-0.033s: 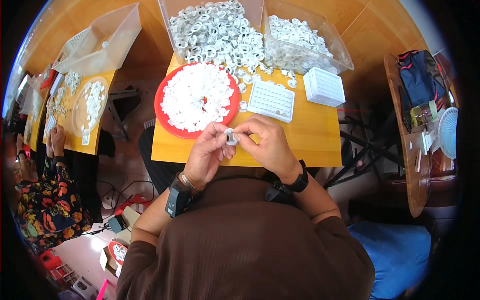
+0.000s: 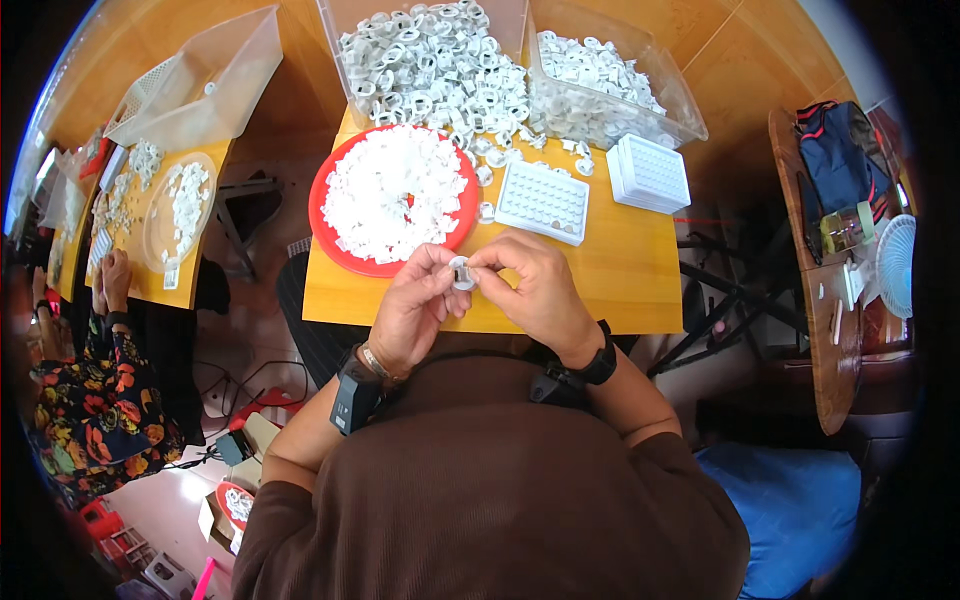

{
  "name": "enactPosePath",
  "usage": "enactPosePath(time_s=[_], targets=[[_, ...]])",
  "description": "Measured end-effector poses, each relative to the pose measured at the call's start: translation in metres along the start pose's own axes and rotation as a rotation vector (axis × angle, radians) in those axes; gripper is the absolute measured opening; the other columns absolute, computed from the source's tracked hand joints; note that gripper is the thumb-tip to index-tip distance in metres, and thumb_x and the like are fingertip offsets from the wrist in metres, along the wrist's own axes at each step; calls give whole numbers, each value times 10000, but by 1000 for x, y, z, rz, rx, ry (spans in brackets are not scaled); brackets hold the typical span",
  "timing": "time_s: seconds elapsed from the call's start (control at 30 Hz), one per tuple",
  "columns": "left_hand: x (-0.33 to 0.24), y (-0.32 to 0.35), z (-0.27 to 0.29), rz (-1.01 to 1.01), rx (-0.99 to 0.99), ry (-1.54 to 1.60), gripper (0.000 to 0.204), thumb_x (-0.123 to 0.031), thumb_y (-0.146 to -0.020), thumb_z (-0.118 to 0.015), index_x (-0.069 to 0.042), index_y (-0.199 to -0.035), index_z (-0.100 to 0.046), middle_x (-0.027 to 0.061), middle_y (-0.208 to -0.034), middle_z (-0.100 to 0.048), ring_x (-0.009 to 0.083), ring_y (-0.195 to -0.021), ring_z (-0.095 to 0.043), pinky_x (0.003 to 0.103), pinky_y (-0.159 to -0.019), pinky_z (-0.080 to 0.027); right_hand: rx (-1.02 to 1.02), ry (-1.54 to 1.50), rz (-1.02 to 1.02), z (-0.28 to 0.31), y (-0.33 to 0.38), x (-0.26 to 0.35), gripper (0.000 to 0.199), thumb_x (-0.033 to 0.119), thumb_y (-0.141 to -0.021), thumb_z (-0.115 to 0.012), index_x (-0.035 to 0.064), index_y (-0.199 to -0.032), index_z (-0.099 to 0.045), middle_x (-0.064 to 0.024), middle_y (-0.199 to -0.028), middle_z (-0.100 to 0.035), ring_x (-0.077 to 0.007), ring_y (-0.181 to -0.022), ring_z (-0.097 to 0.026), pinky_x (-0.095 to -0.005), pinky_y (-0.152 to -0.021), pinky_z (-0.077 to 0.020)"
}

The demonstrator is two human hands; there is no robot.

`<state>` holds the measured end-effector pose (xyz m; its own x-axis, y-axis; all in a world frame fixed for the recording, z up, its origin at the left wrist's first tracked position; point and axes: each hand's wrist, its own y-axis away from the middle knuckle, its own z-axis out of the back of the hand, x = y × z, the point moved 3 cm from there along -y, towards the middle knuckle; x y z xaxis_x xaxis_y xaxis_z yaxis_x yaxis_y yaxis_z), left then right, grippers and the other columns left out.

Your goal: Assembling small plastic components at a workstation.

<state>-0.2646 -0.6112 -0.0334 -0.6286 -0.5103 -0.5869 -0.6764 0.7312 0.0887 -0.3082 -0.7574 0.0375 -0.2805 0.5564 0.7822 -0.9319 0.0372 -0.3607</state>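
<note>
Between my two hands, just over the table's near edge, is a small white round plastic part point(image 2: 462, 273) with a dark opening in its middle. My left hand point(image 2: 415, 305) pinches it from the left between thumb and fingers. From the right, the thumb and forefinger of my right hand point(image 2: 525, 288) close at its rim; whether they also hold a smaller piece is hidden. Just beyond my left hand lies a red round tray point(image 2: 320, 215) heaped with small white pieces point(image 2: 400, 190). A white grid tray point(image 2: 543, 202) with rows of small cells lies beyond my right hand.
A clear bin point(image 2: 522, 30) of white ring-shaped parts and a second clear bin point(image 2: 690, 125) stand at the table's point(image 2: 630, 280) far side. Loose parts lie before them. Stacked white trays point(image 2: 650, 175) are at right. Left, a co-worker's hands point(image 2: 113, 280) rest at another table.
</note>
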Motion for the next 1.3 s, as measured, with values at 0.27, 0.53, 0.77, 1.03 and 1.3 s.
enactPosePath(time_s=[0.27, 0.53, 0.77, 1.03, 1.3], targets=[[2, 2, -2, 38, -22, -31, 119, -123, -958, -538, -38, -1038, -518, 57, -881, -620, 115, -732, -592, 234, -659, -477, -1, 61, 50, -5, 5, -2, 56, 30, -785, -668, 26, -801, -615, -94, -747, -592, -253, -725, -593, -352, -633, -468], [3, 3, -3, 81, 42, -77, 86, -111, -953, -545, -59, -1020, -531, 47, -872, -619, 103, -724, -592, 229, -656, -473, 205, -728, -488, -12, 16, -40, 120, 48, -842, -691, 20, -859, -576, -6, -774, -613, -56, -654, -551, -229, -572, -446], [5, 3, -2, 108, 9, -145, 139, -144, -943, -570, -46, -1035, -533, 58, -855, -613, 127, -735, -603, 236, -665, -488, 253, -786, -626, -15, 24, -51, 149, 95, -854, -690, 44, -905, -559, -10, -787, -616, -56, -670, -553, -196, -593, -441], [7, 1, 2, 126, 21, -150, 110, -96, -945, -544, -30, -1033, -533, 64, -895, -623, 118, -755, -604, 236, -689, -487, 296, -776, -611, -11, 25, -49, 124, 87, -868, -668, 44, -944, -580, -10, -842, -626, -64, -756, -582, -212, -655, -478], [2, -6, 11, 91, 11, -25, 184, -181, -956, -545, -27, -1050, -511, 122, -896, -625, 171, -737, -613, 265, -682, -510, -245, 279, -359, 67, 13, -73, 110, 134, -807, -668, 40, -864, -674, -112, -818, -622, -270, -751, -608, -372, -679, -483]])
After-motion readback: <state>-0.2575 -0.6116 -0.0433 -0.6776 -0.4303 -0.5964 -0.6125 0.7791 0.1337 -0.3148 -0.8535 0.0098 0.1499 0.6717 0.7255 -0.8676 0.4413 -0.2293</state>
